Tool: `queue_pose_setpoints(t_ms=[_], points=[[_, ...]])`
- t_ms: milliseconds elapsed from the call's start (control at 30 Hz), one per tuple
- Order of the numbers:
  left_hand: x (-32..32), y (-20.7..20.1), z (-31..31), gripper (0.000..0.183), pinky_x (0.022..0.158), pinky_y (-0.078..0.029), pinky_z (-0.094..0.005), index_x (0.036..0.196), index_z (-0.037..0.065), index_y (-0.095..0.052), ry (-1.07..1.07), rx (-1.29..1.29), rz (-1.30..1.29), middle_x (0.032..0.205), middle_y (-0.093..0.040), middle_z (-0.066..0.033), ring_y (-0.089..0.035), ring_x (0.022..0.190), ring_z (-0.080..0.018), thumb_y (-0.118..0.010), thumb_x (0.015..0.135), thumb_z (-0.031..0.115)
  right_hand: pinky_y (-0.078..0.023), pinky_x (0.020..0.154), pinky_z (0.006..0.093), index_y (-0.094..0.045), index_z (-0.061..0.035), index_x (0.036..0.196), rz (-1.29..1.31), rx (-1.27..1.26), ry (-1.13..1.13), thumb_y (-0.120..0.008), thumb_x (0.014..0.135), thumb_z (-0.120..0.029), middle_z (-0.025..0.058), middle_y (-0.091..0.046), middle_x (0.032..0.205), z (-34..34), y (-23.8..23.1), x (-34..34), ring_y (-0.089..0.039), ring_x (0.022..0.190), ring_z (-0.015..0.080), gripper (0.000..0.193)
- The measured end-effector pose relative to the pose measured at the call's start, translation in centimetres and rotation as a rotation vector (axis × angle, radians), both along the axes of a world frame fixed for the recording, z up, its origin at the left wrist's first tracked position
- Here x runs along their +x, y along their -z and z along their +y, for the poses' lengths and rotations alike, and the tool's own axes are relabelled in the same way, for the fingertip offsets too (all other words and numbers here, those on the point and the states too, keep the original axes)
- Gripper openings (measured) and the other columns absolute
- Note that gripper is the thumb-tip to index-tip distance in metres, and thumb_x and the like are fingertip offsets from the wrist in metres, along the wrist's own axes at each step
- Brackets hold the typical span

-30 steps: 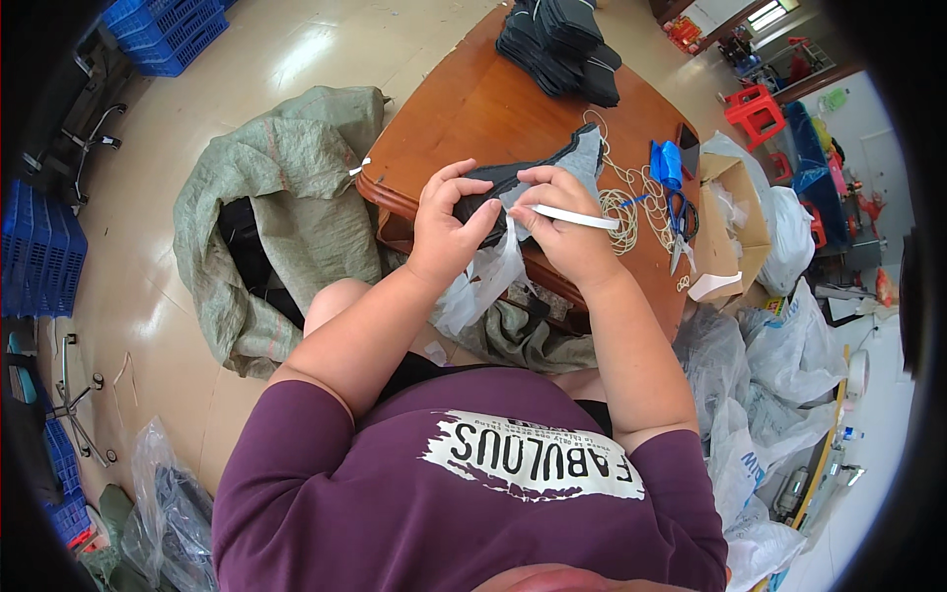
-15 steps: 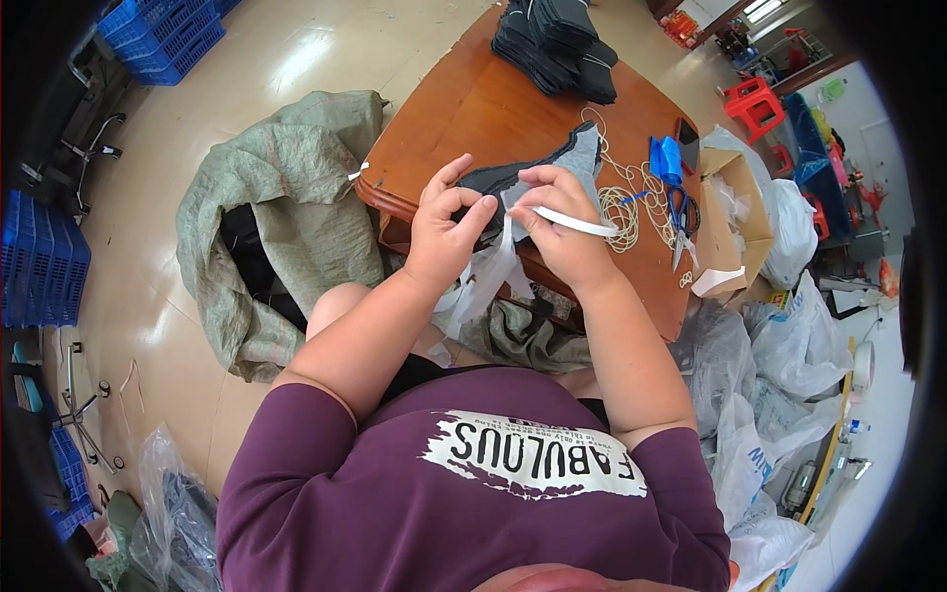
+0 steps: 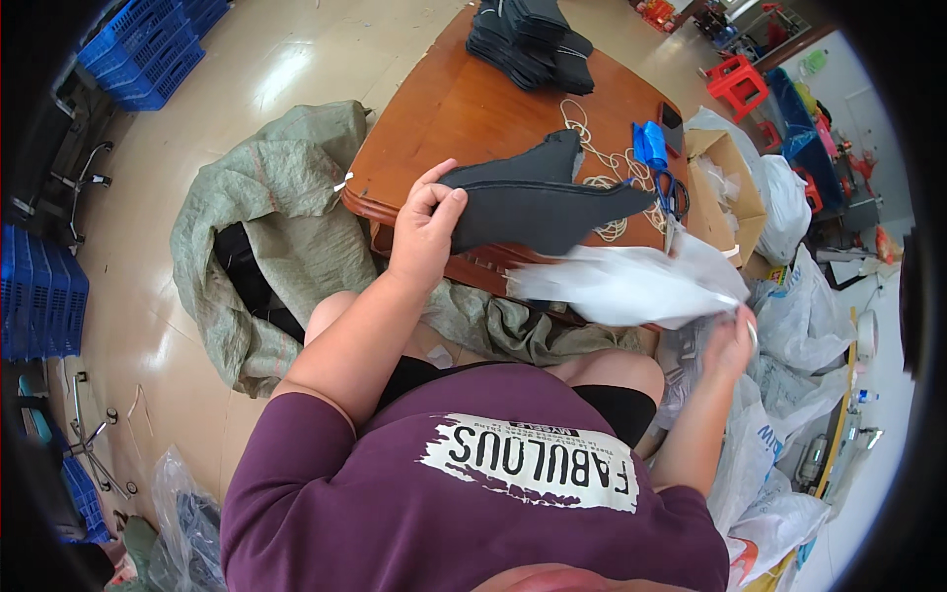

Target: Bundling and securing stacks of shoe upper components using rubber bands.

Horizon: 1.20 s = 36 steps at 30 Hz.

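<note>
My left hand (image 3: pixel 428 225) is closed on the near end of a dark cut fabric piece (image 3: pixel 533 212), thumb on top. Two pointed layers of this piece spread over the table's near edge. Out to the right, my right hand (image 3: pixel 728 343) pinches one end of a thin white sheet (image 3: pixel 621 286), which is smeared by motion and stretches leftward below the fabric. A small white band shows beside the right fingers; what it is I cannot make out.
On the brown wooden table (image 3: pixel 414 138) lie stacked dark pieces (image 3: pixel 528 49), cream cord (image 3: pixel 617 163), a blue roll (image 3: pixel 650 145), scissors (image 3: pixel 673 197) and a phone (image 3: pixel 670 116). A cardboard box (image 3: pixel 747 192) and plastic bags (image 3: pixel 799 335) stand right; a woven sack (image 3: pixel 286 168) sits left.
My hands were close together over the white sheet. My right hand has swung right and toward me with the sheet, while my left keeps the dark fabric, now turned dark side up.
</note>
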<state>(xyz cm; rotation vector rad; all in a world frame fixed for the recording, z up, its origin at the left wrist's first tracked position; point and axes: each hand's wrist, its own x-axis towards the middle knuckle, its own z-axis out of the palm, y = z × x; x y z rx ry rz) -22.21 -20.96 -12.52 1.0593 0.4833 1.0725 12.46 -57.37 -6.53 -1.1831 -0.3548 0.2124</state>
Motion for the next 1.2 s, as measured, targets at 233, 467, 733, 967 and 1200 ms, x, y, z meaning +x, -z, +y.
queue_pose_setpoints(t_ms=[233,467,733,967,1200], points=[[-0.1,-0.9,0.5,0.015,0.099,-0.045,-0.0307,0.105,0.001,-0.066,0.061,-0.339,-0.251,0.143,-0.05,-0.0076,-0.056,0.112,-0.0136,-0.059,0.097,0.011,-0.05,0.081,0.0396,-0.065,-0.0018,0.085,-1.081,-1.129,0.215,-0.073,0.082,-0.014,0.0121,-0.064,0.092,-8.5,2.0,-3.3,-0.062,0.089,0.0295,0.015],[-0.6,-2.2,0.7,0.032,0.094,-0.048,-0.0316,0.123,0.0,-0.059,-0.032,-0.409,-0.177,0.11,-0.065,-0.0058,-0.061,0.1,-0.0149,-0.063,0.097,0.019,-0.052,0.08,0.038,-0.068,-0.0038,0.083,-0.86,-0.77,-0.951,-0.074,0.082,-0.018,0.0139,-0.067,0.098,4.1,4.4,-13.0,-0.065,0.09,0.0298,0.015],[-3.0,-0.8,1.5,0.049,0.1,-0.044,-0.0374,0.127,0.003,-0.058,-0.436,0.321,0.62,0.135,-0.052,-0.0143,-0.05,0.123,-0.0272,-0.075,0.085,0.023,-0.052,0.082,0.0413,-0.069,-0.0053,0.094,-0.677,-1.084,-1.294,-0.066,0.09,-0.031,0.0146,-0.067,0.104,10.8,9.5,-18.4,-0.065,0.092,0.0323,0.027],[0.3,-10.3,-4.2,0.081,0.114,-0.027,-0.0553,0.14,0.017,-0.052,-0.105,1.527,1.199,0.149,-0.044,-0.0123,-0.041,0.136,-0.0384,-0.084,0.067,0.029,-0.052,0.082,0.047,-0.072,-0.0054,0.09,-1.013,-1.143,-1.126,-0.059,0.09,-0.037,0.0196,-0.066,0.099,12.2,8.5,-17.8,-0.065,0.096,0.0367,0.033],[2.2,-9.7,-0.4,0.066,0.111,-0.032,-0.0513,0.135,0.017,-0.058,0.135,1.238,1.223,0.138,-0.054,-0.0118,-0.049,0.13,-0.0331,-0.079,0.074,0.03,-0.051,0.072,0.0458,-0.069,-0.0059,0.077,-1.045,-0.742,-1.058,-0.065,0.088,-0.031,0.0142,-0.062,0.083,11.8,8.6,-19.8,-0.064,0.08,0.0343,0.027]])
